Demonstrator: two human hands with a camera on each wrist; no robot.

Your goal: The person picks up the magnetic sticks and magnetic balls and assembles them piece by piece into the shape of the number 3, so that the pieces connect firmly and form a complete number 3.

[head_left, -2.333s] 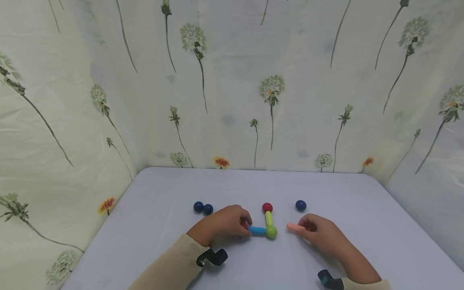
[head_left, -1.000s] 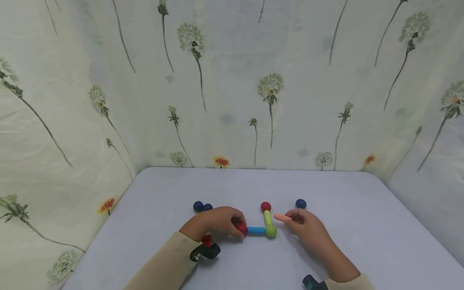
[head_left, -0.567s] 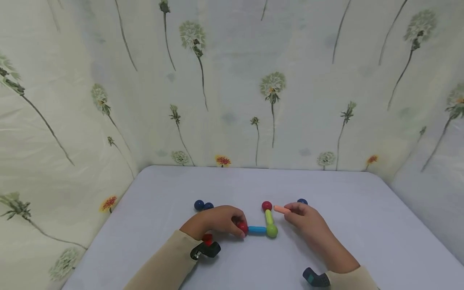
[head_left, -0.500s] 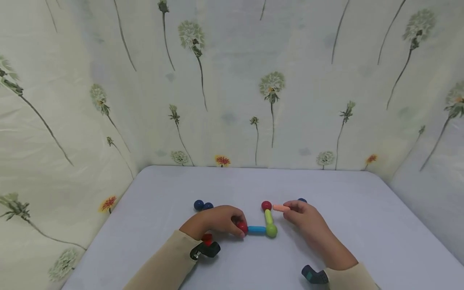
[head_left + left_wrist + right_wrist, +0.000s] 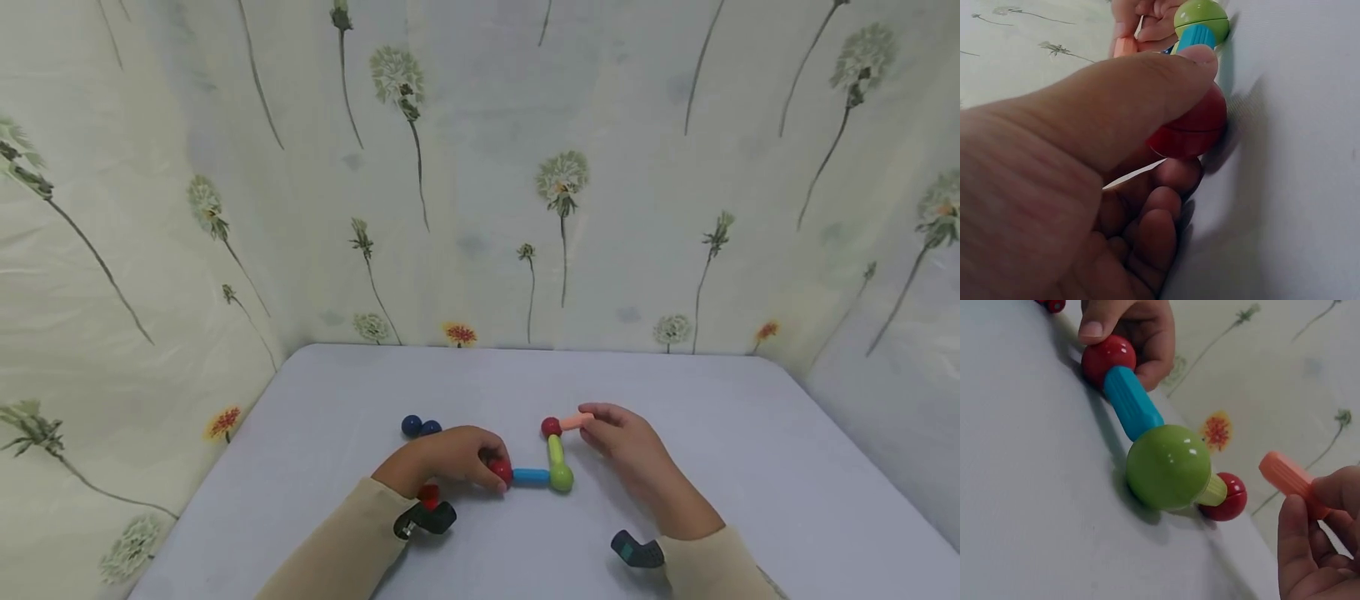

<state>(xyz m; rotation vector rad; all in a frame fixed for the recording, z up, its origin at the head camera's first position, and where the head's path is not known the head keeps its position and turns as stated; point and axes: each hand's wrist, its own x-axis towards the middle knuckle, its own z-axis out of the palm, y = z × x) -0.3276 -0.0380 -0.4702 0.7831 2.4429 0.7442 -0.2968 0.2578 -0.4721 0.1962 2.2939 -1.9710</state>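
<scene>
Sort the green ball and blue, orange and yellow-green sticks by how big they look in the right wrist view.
1. Green ball
2. Blue stick and orange stick (partly covered): too alike to rank
3. Yellow-green stick, by its visible part

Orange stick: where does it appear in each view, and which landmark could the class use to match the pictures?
Head: orange stick right of centre, in the lower half, held by the right hand.
Left wrist: orange stick near the top, left of centre, partly hidden behind the left hand.
Right wrist: orange stick toward the right edge.
Shared landmark: green ball.
</scene>
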